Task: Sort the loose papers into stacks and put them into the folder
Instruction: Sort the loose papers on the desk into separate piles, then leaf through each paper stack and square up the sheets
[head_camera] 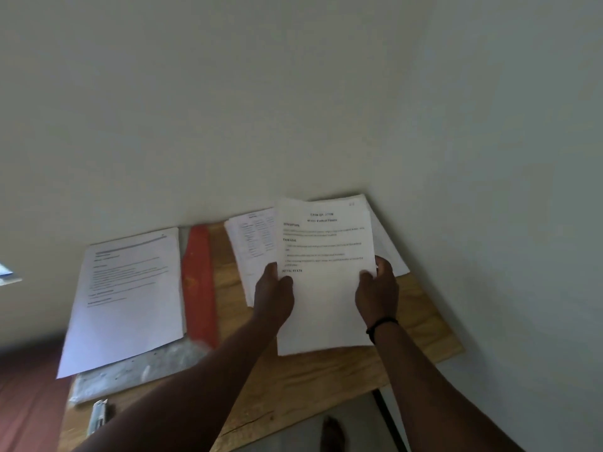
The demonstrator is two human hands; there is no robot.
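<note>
I hold a white printed sheet point(326, 288) up above the wooden table point(293, 386). My left hand point(274, 295) grips its left edge and my right hand point(377, 291) grips its right edge, thumbs on the front. Under and behind it lie more loose papers point(253, 252) against the wall. At the left, a printed sheet point(130, 295) rests on an open folder with a clear grey pocket point(137, 373) and a red cover strip point(199, 285).
The table stands in a corner, with walls behind and to the right. A small metal clip-like object point(99, 415) lies at the table's front left. A black table leg point(388, 419) and a foot point(332, 432) show below on the floor.
</note>
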